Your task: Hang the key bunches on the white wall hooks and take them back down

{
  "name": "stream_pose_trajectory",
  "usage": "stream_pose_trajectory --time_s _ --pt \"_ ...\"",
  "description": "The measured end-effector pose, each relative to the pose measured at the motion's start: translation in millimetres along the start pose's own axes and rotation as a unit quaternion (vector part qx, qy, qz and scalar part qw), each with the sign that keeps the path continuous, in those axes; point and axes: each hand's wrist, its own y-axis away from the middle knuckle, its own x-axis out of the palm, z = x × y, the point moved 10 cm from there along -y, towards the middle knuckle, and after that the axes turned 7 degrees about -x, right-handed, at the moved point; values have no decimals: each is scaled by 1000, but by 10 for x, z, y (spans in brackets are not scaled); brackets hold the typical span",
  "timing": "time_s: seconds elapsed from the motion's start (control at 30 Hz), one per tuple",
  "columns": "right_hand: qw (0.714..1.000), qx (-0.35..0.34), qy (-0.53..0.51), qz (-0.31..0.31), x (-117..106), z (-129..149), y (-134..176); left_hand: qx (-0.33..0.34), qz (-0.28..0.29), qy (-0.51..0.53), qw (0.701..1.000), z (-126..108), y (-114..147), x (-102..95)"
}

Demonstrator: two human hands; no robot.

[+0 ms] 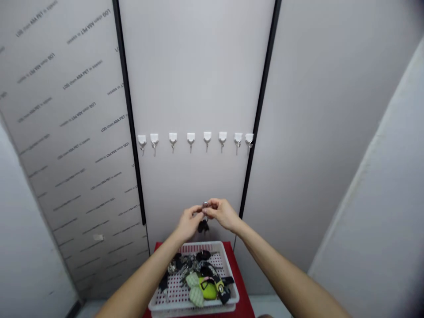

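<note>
Lower centre, the left hand [188, 223] and right hand [227, 215] pinch a small silver metal ring [205, 204], seemingly adjusting it; moving it calls for steadiness.

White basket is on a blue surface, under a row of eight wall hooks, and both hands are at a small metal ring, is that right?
Not quite: the head view shows a red surface under the white basket, not blue. The eight wall hooks and the left hand and right hand at the small metal ring are right.
</note>
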Motion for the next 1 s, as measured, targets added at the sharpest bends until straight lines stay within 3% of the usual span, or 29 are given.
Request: stream_pose_trajectory --time_s 0.07,0.2,0.4,0.5,0.63,0.73,0.83,0.93,1.0 --pt "999 -31 18 -36 -205 194 -68 -2 40 40 998 -175 -138 204" --pt "983 -88 11 -158 -770 486 -170 -15 5 92 996 -476 -482 411" --pt "920 -166 -46 -352 -1687 821 -209 24 16 126 992 -1029 -826 794" --pt "900 -180 -30 -395 -1935 954 -265 40 35 115 992 -1231 -907 958" --pt "899 -147 8 -411 -2045 950 -374 41 42 97 994 -1302 -955 1054" --pt "907 -108 30 -406 -2061 844 -417 24 51 76 995 -1185 -910 1038" --pt "908 -102 68 -401 -2078 759 -360 -7 56 60 997 -864 -786 884" --pt "880 -122 159 -430 -2045 655 -130 -41 45 40 997 -297 -589 563" --pt "880 -118 229 -399 -1822 463 1 -69 26 6 997 184 -401 287"
